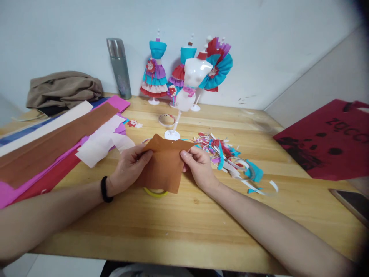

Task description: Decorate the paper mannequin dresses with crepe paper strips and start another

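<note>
A piece of brown crepe paper [164, 163] is stretched between my two hands above the table. My left hand [129, 167] pinches its left side between thumb and fingers; a black band circles that wrist. My right hand [198, 165] grips the upper right edge the same way. Behind the paper stands a small white mannequin [196, 73] with a red collar and a pink band at the waist. Below the sheet shows part of a yellow ring [155, 192], mostly hidden by the paper.
Dressed mannequins [154, 77] line the wall beside a grey flask [119, 69]. Coloured paper rolls [57, 138] and a brown cloth [63, 90] lie left. A roll of tape [166, 120] sits mid-table. Paper scraps [225, 154], a red bag [328, 142] and a dark-screened device [351, 204] are right.
</note>
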`<action>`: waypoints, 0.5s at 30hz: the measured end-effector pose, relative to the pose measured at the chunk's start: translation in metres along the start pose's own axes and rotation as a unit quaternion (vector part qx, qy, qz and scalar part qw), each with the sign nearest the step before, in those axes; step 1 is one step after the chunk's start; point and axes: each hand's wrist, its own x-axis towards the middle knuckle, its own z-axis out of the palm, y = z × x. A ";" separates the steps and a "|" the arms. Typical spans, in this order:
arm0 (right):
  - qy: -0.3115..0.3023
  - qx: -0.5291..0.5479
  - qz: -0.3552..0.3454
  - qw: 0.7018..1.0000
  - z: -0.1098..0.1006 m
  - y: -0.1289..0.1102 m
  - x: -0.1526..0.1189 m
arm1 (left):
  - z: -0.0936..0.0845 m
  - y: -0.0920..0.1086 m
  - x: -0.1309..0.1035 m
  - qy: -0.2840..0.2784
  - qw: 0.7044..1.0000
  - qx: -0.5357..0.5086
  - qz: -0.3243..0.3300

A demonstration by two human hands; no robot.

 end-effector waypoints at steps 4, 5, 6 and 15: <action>-0.006 0.013 0.015 1.000 -0.001 0.001 0.002 | -0.001 0.000 0.002 0.002 1.000 -0.019 -0.024; -0.007 0.016 0.020 1.000 -0.001 0.001 0.003 | -0.001 0.000 0.003 0.000 0.999 -0.030 -0.032; -0.008 0.019 0.025 0.999 -0.001 0.001 0.003 | -0.002 0.000 0.004 -0.002 0.998 -0.040 -0.041; -0.011 0.046 0.072 0.996 -0.003 0.008 0.005 | -0.004 -0.001 0.008 -0.020 0.990 -0.100 -0.100</action>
